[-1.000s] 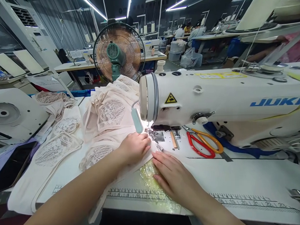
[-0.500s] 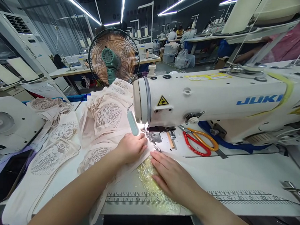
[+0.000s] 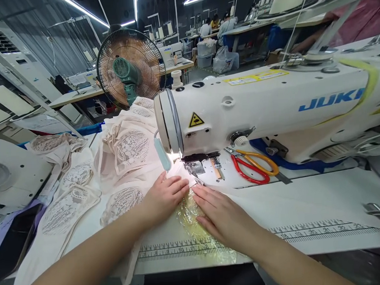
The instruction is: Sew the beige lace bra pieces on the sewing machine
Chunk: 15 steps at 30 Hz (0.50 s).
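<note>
Pale beige fabric (image 3: 178, 170) lies under the lit needle area of a white sewing machine (image 3: 213, 106). My left hand (image 3: 167, 196) rests palm down on the fabric, fingers stretched out just in front of the needle. Close to its right, my right hand (image 3: 222, 212) lies flat, fingertips at the fabric's right edge beside a pointed metal piece on the machine bed. Beneath my right hand, shiny yellowish tape (image 3: 193, 225) covers part of the table edge. A pile of beige bras with lace cups (image 3: 132, 148) is heaped left of the needle, seemingly joined to the fabric.
Scissors (image 3: 253, 175) with red and orange handles lie under the machine arm. A printed ruler (image 3: 172, 252) runs along the table's front edge. More lace pieces (image 3: 66, 209) spread at left, near a dark tray (image 3: 17, 236). A fan (image 3: 131, 69) stands behind; people sit far back.
My left hand has drawn back from the needle, its curled fingers now flattened on the fabric. My right hand stays by the fabric edge. The camera view has turned slightly right.
</note>
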Each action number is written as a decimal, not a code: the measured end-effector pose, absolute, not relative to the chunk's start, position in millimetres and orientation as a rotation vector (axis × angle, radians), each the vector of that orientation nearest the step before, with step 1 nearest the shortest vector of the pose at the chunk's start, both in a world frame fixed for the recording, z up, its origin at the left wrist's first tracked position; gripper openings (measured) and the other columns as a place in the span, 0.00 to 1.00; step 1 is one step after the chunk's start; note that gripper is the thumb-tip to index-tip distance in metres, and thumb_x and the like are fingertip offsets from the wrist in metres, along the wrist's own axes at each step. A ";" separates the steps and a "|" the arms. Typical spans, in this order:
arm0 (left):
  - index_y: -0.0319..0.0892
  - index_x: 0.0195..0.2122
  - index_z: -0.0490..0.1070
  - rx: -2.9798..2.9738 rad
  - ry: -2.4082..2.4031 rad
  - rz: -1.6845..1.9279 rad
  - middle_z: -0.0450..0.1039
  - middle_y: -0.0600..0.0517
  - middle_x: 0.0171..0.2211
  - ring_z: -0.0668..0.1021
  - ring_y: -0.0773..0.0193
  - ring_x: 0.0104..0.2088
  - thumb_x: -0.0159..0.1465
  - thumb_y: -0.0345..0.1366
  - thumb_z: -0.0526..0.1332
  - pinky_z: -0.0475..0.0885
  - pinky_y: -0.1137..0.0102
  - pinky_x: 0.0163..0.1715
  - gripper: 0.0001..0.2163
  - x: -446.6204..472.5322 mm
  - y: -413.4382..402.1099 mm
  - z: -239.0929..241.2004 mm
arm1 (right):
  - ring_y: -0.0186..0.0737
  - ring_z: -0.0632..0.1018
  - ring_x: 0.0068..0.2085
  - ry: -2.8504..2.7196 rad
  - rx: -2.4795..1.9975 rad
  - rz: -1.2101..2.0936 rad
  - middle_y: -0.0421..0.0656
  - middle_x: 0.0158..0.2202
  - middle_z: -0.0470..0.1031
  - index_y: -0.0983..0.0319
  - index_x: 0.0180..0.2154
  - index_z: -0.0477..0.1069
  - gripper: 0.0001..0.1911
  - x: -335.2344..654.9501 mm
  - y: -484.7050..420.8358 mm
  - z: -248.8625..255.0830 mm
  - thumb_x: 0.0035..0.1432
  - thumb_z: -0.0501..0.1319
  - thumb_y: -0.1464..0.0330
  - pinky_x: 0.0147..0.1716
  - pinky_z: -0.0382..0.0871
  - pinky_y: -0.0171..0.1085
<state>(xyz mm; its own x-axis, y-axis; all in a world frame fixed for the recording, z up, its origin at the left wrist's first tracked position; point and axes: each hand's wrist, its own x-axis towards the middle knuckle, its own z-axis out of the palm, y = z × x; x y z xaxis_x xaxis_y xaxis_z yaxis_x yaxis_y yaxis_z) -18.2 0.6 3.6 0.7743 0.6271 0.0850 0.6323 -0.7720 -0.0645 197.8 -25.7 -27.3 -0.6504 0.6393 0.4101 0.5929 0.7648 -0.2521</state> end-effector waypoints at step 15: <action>0.43 0.55 0.64 -2.904 -0.861 -0.152 0.68 0.44 0.56 0.69 0.56 0.57 0.69 0.26 0.47 0.65 0.52 0.52 0.17 -32.4 43.3 6.5 | 0.51 0.70 0.56 -2.465 -0.939 0.154 0.54 0.54 0.71 0.69 0.49 0.71 0.17 198.1 -24.0 -24.9 0.60 0.55 0.69 0.53 0.69 0.51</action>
